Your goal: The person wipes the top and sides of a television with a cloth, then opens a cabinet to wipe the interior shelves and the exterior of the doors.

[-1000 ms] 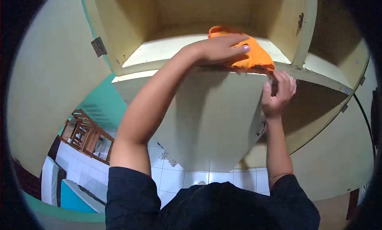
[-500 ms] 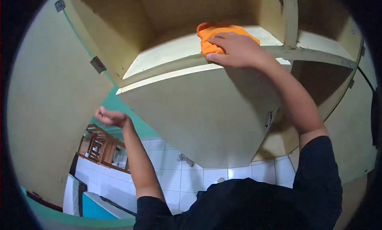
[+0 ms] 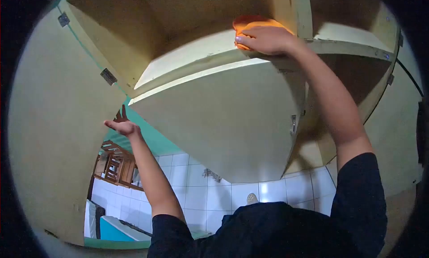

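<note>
An orange cloth (image 3: 257,23) lies bunched on the cabinet shelf (image 3: 196,50), close to the upright divider. My right hand (image 3: 268,40) is on top of it, fingers curled over the cloth and pressing it at the shelf's front edge. Beyond the edge of the open left cabinet door (image 3: 62,124), my left hand (image 3: 125,126) is raised with its fingers apart and holds nothing. Some of its fingers are in shadow beside that door. Below the shelf, a lower cabinet door (image 3: 223,119) with a small metal handle (image 3: 293,123) stands swung outward.
At the left, wooden furniture with slats (image 3: 118,166) stands on the white tiled floor (image 3: 178,175). Further down is a blue-sided item (image 3: 118,231). A grey frayed item (image 3: 212,174) lies on the tiles. Another open door (image 3: 397,137) is at the right.
My right hand and the cloth have slid further back and slightly right along the shelf. My left hand has gone from curled to fingers spread near the left door's edge.
</note>
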Available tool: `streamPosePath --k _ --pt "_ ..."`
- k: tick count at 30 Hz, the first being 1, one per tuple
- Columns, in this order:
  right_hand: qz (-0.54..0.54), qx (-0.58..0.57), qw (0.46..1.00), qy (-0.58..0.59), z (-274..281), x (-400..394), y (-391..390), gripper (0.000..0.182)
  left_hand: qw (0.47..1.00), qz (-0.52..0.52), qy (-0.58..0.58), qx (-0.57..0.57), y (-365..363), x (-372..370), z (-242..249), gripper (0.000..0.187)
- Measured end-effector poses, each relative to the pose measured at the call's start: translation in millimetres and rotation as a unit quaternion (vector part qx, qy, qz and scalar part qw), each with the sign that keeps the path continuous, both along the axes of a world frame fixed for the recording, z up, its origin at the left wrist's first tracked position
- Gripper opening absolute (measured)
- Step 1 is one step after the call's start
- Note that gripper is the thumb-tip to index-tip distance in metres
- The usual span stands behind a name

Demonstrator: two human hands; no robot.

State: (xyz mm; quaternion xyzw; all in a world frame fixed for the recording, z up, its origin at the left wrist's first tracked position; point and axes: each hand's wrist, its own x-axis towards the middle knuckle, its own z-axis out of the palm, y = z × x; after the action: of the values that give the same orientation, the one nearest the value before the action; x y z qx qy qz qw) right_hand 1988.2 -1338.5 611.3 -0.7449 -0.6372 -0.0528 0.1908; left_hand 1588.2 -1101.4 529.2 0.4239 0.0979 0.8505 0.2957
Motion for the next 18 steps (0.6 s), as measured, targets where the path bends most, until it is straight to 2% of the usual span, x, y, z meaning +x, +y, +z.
streamPosePath --k 2,5,7,8,9,11,12,14,17,18 --pt "-0.015 0.007 1.0 -0.013 -2.5 6.0 3.7 0.059 0.998 0.045 -0.011 -0.03 -0.5 7.6 -0.7 0.064" --pt "-0.045 0.04 0.997 -0.04 -5.8 4.7 2.7 0.06 0.999 0.031 -0.006 0.03 16.4 0.5 -6.9 0.061" --pt "-0.063 0.039 0.996 -0.045 -7.7 5.2 2.6 0.061 0.996 0.078 -0.016 0.052 31.4 -0.7 -12.1 0.065" --pt "-0.042 -0.003 0.999 -0.031 -2.6 8.1 3.0 0.063 0.992 0.126 -0.018 0.027 11.1 7.5 -3.6 0.067" --pt "-0.036 0.001 0.999 -0.026 0.3 4.8 -1.9 0.063 0.992 0.122 -0.025 0.024 14.9 5.1 -5.3 0.067" --pt "-0.007 -0.014 1.0 -0.018 4.4 2.7 -1.6 0.061 0.972 0.235 -0.007 -0.024 29.9 0.2 -12.9 0.07" --pt "-0.011 -0.016 1.0 -0.025 2.1 10.5 4.6 0.06 0.98 0.196 -0.035 -0.026 35.8 -1.6 -13.2 0.072" --pt "0.0 -0.053 0.999 0.001 7.6 10.7 8.1 0.06 0.961 0.265 -0.016 -0.077 38.7 -3.4 -15.2 0.071" --pt "-0.002 -0.011 1.0 0.019 1.4 14.1 16.9 0.054 0.975 0.211 -0.06 -0.033 38.4 -2.1 -10.5 0.069" --pt "0.008 -0.055 0.998 0.032 3.8 22.2 23.0 0.055 0.975 0.208 -0.052 -0.063 45.0 -7.4 -14.8 0.069"
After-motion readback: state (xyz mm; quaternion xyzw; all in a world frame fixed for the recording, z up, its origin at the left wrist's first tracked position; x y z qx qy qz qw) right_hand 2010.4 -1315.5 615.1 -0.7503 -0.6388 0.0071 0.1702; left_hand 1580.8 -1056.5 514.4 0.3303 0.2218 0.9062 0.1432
